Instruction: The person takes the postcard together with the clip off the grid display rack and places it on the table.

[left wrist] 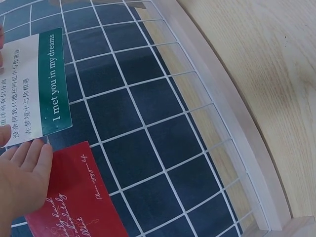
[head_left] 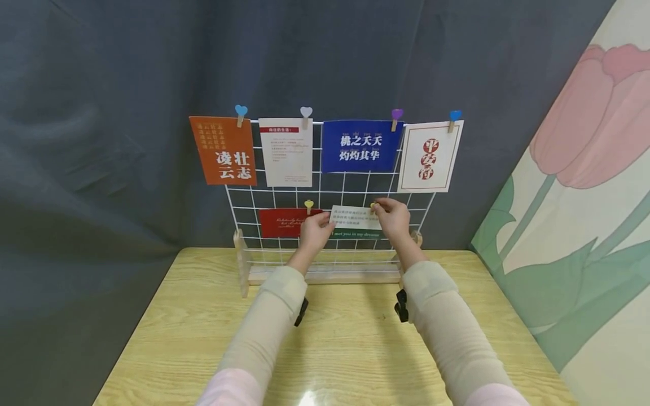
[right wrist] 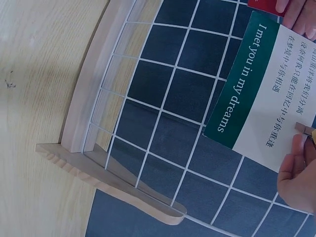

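Observation:
A white and green postcard (head_left: pixel 354 216) lies against the lower part of a white wire grid rack (left wrist: pixel 145 127). My left hand (head_left: pixel 315 230) pinches the postcard's left edge, the thumb in front. With thumb and fingers my right hand (head_left: pixel 396 220) grips a small wooden clothespin (right wrist: pixel 303 129) with a yellow heart at the postcard's upper right; the hand partly covers it. Just left of the postcard hangs a red card (head_left: pixel 278 223), under another yellow-heart clothespin (head_left: pixel 308 205). The left hand overlaps the red card's right end.
Along the rack's top, clothespins hold an orange card (head_left: pixel 223 155), a white card (head_left: pixel 286 160), a blue card (head_left: pixel 360 146) and a red-bordered white card (head_left: pixel 413 163). The rack's wooden base (head_left: pixel 325 276) stands on a wood-grain table (head_left: pixel 340 338), before a dark curtain (head_left: pixel 127 141).

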### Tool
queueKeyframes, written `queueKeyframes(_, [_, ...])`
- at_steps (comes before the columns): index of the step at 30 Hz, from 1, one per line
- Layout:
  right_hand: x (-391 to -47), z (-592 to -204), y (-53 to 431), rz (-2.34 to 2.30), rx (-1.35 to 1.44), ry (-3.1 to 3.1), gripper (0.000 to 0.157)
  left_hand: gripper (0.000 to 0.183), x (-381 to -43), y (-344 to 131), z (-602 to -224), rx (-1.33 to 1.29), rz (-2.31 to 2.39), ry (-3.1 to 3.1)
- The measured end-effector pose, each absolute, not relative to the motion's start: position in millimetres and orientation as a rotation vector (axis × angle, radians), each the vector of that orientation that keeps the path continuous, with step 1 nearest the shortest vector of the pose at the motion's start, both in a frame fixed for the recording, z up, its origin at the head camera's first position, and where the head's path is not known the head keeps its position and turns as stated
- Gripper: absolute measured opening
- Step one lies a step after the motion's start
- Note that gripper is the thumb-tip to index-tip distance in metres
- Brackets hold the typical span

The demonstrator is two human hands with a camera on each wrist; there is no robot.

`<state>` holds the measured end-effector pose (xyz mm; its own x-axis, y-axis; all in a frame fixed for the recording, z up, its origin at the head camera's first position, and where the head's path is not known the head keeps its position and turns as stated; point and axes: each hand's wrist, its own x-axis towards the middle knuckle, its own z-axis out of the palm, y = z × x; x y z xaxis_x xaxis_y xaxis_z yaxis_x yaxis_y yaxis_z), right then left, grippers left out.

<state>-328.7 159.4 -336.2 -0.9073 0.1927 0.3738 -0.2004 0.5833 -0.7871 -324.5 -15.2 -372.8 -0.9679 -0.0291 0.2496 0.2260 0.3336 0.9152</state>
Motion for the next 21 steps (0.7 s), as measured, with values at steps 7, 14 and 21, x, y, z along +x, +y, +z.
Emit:
queueKeyframes(7, [-325.7, -338.4, 157.2, 1.335, -0.050, -2.372, 0.019, 0.019, -325.7, -12.4, -373.9, -0.141, -1.470, -2.429])
queueKeyframes(14, [-329.7, -337.6, 156.9, 1.345, -0.057, -2.349, 0.017, 0.009, -327.9, -11.8, -371.1, -0.155, -1.355, -2.437])
queueKeyframes(21, [-334.0, -338.8, 155.5, 1.268, -0.070, -2.327, 0.016, 0.010, -328.3, -12.9, -368.1, -0.160, -1.402, -2.428])
